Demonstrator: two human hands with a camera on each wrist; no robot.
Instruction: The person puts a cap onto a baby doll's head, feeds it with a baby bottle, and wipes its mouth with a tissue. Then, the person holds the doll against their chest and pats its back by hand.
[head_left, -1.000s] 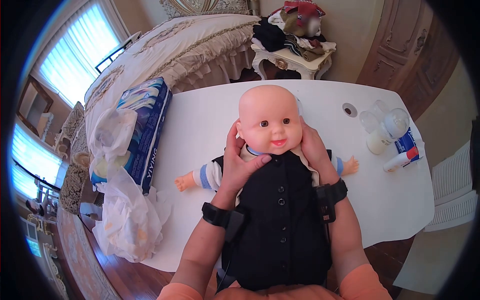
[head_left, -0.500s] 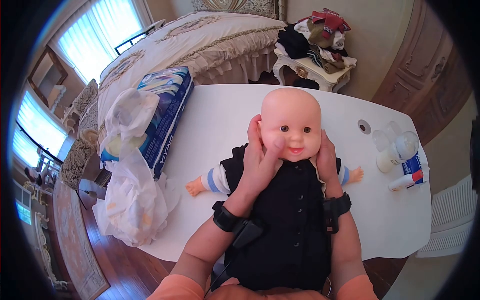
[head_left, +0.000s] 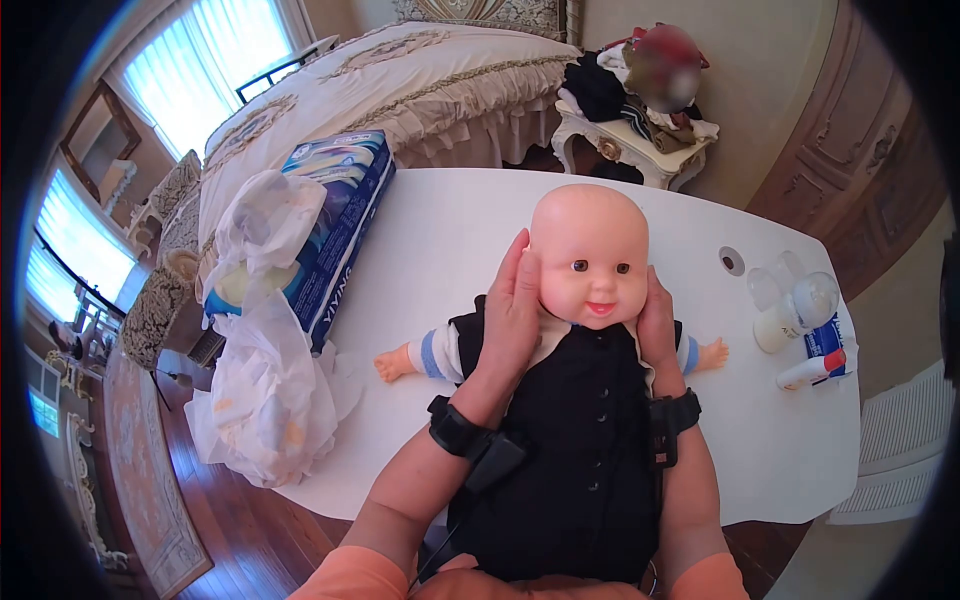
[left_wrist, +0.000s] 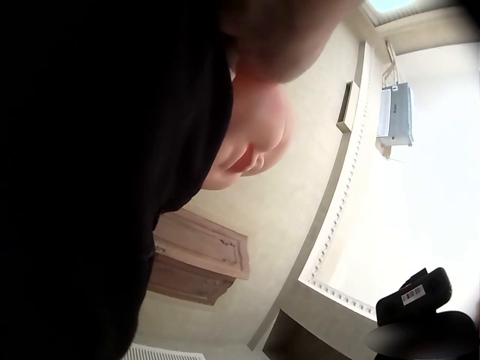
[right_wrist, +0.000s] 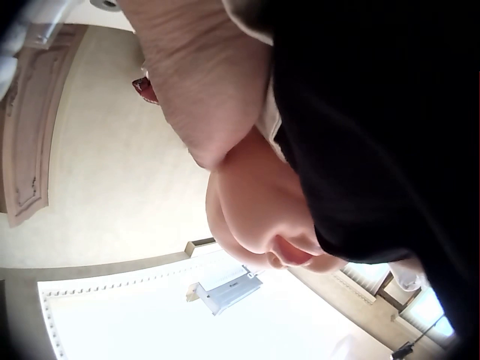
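A bald baby doll [head_left: 590, 240] in a black buttoned vest [head_left: 575, 440] lies face up on a white table [head_left: 420, 210], arms spread, with striped cuffs at its wrists. The left hand [head_left: 512, 315] lies along one side of its head with fingers straight, thumb raised beside the cheek. Against the other side of the head rests the right hand [head_left: 655, 320], fingers extended. Both wrist views show the doll's cheek and mouth from below, the left hand [left_wrist: 281, 34] and right hand [right_wrist: 206, 82] beside them; the fingertips behind the head are hidden.
On the table's left are a blue diaper pack [head_left: 350, 220] and crumpled white plastic bags [head_left: 265, 400]. At right stand bottles [head_left: 790, 315], a white tube with a red cap [head_left: 810, 370] and a blue box [head_left: 825, 340]. Behind are a bed [head_left: 400, 90] and a stool with clothes [head_left: 640, 150].
The left thumb has come off the doll's chest and cheek to lie beside the head. In the head view, the doll and table have shifted right as the view turned.
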